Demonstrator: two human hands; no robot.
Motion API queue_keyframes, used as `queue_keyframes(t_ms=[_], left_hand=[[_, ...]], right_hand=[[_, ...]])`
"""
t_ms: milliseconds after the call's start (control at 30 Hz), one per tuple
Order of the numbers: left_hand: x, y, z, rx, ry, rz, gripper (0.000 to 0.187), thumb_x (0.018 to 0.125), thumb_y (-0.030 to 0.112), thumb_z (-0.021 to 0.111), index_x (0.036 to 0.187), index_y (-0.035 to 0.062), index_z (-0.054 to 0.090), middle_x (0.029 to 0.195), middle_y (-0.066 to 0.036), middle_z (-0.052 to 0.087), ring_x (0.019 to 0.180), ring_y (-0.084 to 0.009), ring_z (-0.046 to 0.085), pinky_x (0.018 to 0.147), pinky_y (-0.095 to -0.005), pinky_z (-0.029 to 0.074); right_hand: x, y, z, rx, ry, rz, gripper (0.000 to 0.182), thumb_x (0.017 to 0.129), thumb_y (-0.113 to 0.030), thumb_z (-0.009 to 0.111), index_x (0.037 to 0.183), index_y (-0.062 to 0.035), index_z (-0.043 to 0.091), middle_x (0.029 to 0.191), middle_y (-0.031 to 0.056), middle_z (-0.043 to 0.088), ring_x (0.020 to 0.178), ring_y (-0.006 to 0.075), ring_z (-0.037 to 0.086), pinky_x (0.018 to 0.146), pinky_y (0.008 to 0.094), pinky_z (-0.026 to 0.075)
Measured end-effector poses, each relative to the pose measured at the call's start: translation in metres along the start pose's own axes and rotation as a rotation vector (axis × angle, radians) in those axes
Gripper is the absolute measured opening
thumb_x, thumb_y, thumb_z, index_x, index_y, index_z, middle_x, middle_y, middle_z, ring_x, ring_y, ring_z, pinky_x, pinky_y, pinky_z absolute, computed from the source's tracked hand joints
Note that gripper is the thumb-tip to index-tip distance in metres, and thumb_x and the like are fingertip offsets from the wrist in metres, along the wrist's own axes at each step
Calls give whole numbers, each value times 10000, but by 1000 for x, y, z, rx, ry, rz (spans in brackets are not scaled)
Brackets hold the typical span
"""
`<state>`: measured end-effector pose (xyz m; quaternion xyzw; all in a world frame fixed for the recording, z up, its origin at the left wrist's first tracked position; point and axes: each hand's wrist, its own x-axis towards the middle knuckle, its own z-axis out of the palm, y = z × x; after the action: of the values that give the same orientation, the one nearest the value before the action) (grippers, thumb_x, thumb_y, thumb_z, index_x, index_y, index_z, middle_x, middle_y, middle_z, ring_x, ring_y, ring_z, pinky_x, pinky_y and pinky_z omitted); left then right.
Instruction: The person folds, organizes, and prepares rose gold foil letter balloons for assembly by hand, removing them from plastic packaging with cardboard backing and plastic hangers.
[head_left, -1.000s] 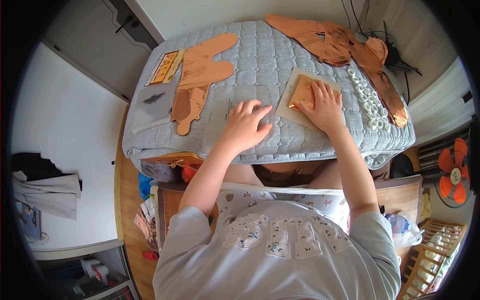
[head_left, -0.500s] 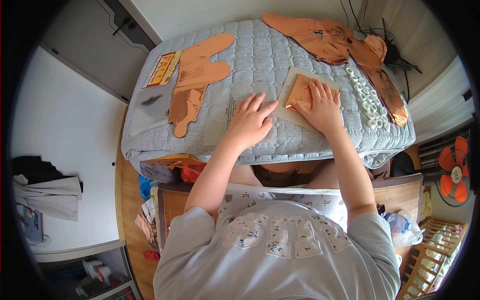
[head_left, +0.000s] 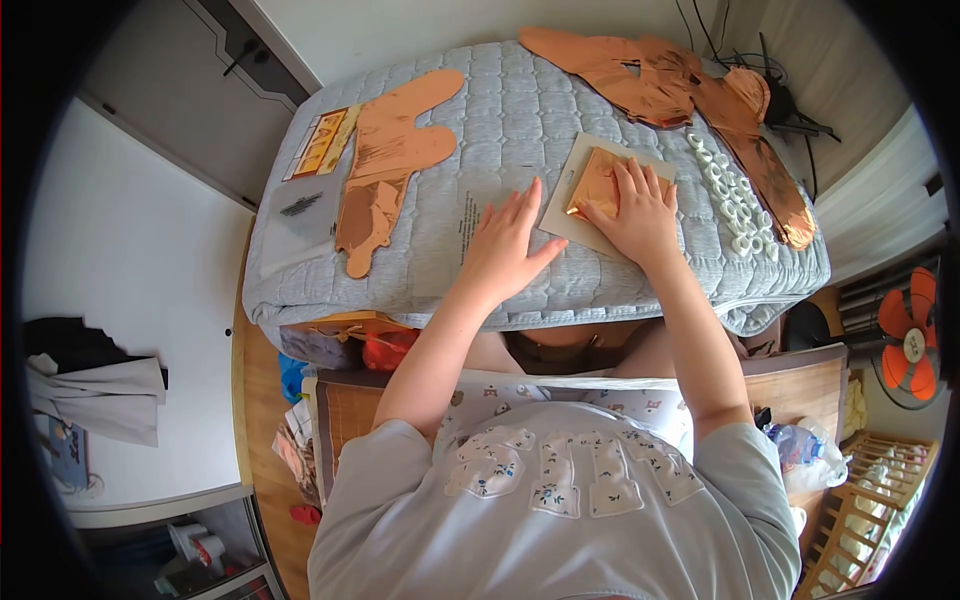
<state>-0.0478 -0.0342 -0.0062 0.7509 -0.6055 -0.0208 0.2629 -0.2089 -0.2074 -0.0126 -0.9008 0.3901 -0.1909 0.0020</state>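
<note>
My right hand (head_left: pixel 642 215) lies with fingers spread over a folded copper-coloured foil sheet (head_left: pixel 594 182). Beneath the foil is a grey-beige card (head_left: pixel 562 208), set at a slant on the bed. My left hand (head_left: pixel 505 245) is stretched out over a clear plastic bag (head_left: pixel 448 255) with printed text. Its fingers lie side by side, and the thumb points toward the card's lower left corner. To the left, a flat copper foil balloon (head_left: pixel 402 130) is spread on the quilted mattress (head_left: pixel 490 95).
More flat foil balloons (head_left: pixel 655 85) lie at the back right, beside several small white rings (head_left: pixel 735 205). A printed packet (head_left: pixel 325 143) and a clear bag (head_left: pixel 300 225) rest at the left. Dark cables (head_left: pixel 790 120) gather behind; an orange-bladed fan (head_left: pixel 912 345) stands right.
My left hand's fingers have drawn closer together and its thumb has swung outward to the right. My right hand stays on the foil almost unmoved.
</note>
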Motion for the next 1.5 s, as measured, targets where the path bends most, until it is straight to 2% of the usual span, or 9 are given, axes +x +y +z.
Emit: queue_keyframes(t_ms=[67,133,167,233,333,633,767,1133,1500], left_hand=[[1,2,2,-64,48,1,781,979,506,602,1565,52,355,1588,-203,398,1478,-393,363,1208,-581,257],[1,5,2,272,121,25,746,990,505,579,1550,55,381,1588,-203,400,1489,-387,347,1206,-592,249],[0,6,2,271,121,25,746,990,505,579,1550,55,381,1588,-203,400,1489,-387,347,1206,-592,249],[-2,7,4,344,-7,-128,710,1004,493,549,1535,47,400,1595,-194,397,1500,-376,333,1206,-602,238],[-3,-3,6,249,-46,-99,682,1028,456,503,1545,29,377,1609,-185,381,1511,-369,318,1213,-594,227],[-2,-10,7,123,-41,-124,583,1073,301,402,1562,-7,325,1610,-179,381,1513,-357,315,1226,-538,244],[6,-2,9,31,-39,-156,578,1076,306,387,1558,-10,333,1612,-185,376,1513,-361,313,1225,-547,241],[48,13,42,193,-55,-169,604,1065,350,406,1555,2,347,1652,-163,307,1541,-346,253,1235,-570,192],[63,11,44,224,-60,-130,648,1053,395,438,1557,0,339,1649,-185,301,1542,-360,240,1239,-563,191]], right_hand=[[-1,0,0,-1,-1,2,956,857,-745,575,1502,-49,460,1572,165,436,1484,369,355,1193,651,204],[0,0,1,-4,-2,-2,961,857,-746,571,1501,-42,459,1568,170,439,1486,368,351,1193,653,202],[0,0,1,-5,-2,-3,961,857,-746,571,1501,-42,459,1568,170,439,1486,368,351,1193,653,202],[0,0,1,-27,-16,-4,962,862,-745,563,1502,-35,453,1576,167,429,1492,364,343,1195,651,199],[0,-1,1,-36,3,-9,910,869,-719,586,1482,-55,480,1588,159,421,1486,361,353,1191,647,214],[6,-3,-1,-50,-39,-5,934,872,-729,568,1503,-50,457,1603,160,399,1494,356,344,1200,641,208],[5,-3,-2,-45,-43,-5,949,868,-737,564,1516,-54,442,1607,160,394,1498,357,336,1206,633,201],[-21,7,-14,-4,-97,-107,933,865,-731,575,1536,-100,428,1617,166,378,1512,364,315,1228,594,181],[-16,11,-14,28,-96,-114,928,869,-719,584,1519,-72,443,1605,167,395,1502,358,327,1221,592,191]])
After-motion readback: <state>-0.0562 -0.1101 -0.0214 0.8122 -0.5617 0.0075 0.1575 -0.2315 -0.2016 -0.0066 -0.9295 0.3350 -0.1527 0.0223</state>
